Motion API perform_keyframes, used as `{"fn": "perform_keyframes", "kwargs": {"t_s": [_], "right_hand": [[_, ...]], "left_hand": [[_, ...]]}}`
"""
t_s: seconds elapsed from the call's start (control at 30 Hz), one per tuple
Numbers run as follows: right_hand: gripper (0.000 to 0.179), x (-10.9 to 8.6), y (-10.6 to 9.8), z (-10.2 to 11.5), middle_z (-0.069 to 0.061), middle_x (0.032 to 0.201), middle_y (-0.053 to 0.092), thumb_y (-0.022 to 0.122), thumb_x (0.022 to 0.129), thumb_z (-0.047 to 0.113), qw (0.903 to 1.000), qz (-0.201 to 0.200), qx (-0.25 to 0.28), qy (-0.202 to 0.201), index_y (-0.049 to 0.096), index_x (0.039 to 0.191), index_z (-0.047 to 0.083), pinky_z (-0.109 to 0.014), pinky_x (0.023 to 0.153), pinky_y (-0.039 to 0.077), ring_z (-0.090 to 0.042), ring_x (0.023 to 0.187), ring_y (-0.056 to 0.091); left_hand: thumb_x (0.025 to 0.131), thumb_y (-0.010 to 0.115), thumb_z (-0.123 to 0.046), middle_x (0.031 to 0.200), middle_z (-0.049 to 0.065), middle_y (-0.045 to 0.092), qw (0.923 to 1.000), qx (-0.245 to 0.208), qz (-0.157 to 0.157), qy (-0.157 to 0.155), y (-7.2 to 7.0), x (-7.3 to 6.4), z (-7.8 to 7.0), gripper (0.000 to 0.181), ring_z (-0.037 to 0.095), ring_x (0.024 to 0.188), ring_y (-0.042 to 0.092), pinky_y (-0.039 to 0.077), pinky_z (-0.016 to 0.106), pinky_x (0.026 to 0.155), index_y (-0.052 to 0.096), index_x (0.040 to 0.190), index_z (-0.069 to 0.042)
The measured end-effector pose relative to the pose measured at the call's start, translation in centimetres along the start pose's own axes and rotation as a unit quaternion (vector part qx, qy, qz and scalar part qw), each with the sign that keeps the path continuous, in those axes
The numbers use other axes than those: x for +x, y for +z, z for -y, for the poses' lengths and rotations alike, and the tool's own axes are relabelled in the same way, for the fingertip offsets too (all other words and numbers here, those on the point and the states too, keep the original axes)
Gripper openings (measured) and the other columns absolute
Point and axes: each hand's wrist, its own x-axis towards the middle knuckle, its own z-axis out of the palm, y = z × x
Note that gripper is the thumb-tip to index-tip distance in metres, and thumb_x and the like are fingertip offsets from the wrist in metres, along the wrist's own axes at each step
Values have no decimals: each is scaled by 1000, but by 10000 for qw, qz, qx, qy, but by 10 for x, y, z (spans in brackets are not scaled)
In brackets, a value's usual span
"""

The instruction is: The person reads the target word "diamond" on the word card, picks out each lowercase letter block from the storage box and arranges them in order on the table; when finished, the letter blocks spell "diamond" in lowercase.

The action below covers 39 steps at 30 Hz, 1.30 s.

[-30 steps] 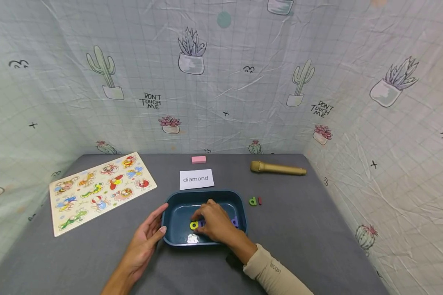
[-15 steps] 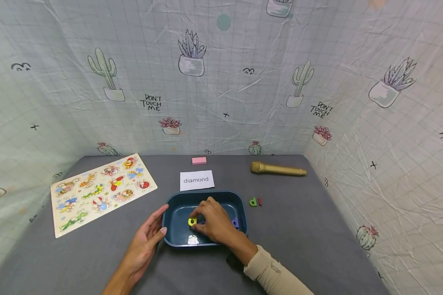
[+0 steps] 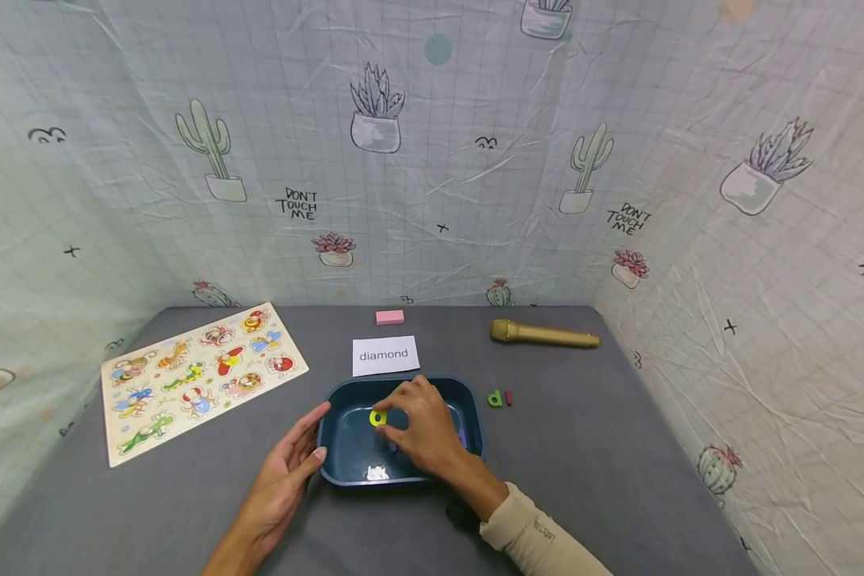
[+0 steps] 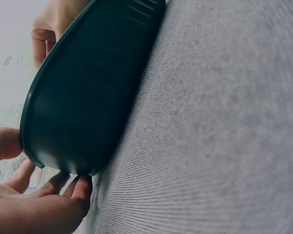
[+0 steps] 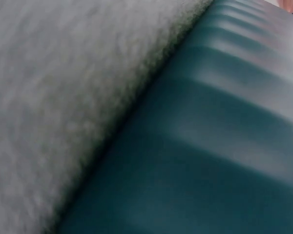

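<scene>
Head view: right hand over the dark teal tray, fingertips pinching a yellow letter lifted clear of the tray floor. A purple letter lies in the tray at the right wall, partly hidden by the hand; a pale patch on the floor near the front wall looks like glare. Left hand lies flat on the grey table, fingers straight, fingertips against the tray's left front corner; it holds nothing. Writing: white card just behind the tray reads "diamond". Backdrop cloth carries "DON'T TOUCH ME" twice, among cactus drawings. Lettering on the right sleeve is too small to read. Right of the tray, a green letter d and a red letter, side by side. Gold microphone far right, pink eraser behind the card, animal puzzle board at left.

Left wrist view: tray's outer wall fills the frame; left fingertips touch its lower edge.

Right wrist view: blurred tray wall against the table cloth; hand not visible.

Against a second ago: the yellow letter then lay low in the tray under the right hand; it now sits higher and further back, in the fingertips. Left hand unchanged.
</scene>
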Motion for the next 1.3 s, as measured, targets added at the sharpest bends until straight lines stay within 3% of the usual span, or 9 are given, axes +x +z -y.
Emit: {"fn": "perform_keyframes", "kwargs": {"t_s": [0.4, 0.9, 1.3], "right_hand": [[27, -4, -23, -2, 4, 102, 75, 92, 85, 23, 9995, -265, 143, 40, 84, 111, 20, -36, 87, 51, -13, 96, 54], [32, -5, -49, -27, 1, 101, 75, 95, 80, 18, 9972, -661, 271, 222, 84, 110, 17, -34, 81, 47, -14, 93, 52], [33, -9, -68, -44, 2, 103, 76, 95, 79, 16, 9956, -713, 176, 588, 84, 110, 18, -36, 83, 50, -14, 95, 54]], "left_hand": [[108, 59, -10, 177, 3, 21, 9999, 91, -54, -38, 1, 1, -1, 64, 28, 164, 15, 35, 1, 106, 33, 166, -21], [108, 58, -8, 177, 5, 21, 10000, 32, -15, 1, 1, 0, -1, 64, 29, 165, 14, 35, 2, 106, 32, 166, -18], [108, 60, -12, 177, 3, 20, 9999, 93, -42, -130, 0, 1, -2, 65, 27, 165, 15, 35, 1, 105, 33, 166, -21]]}}
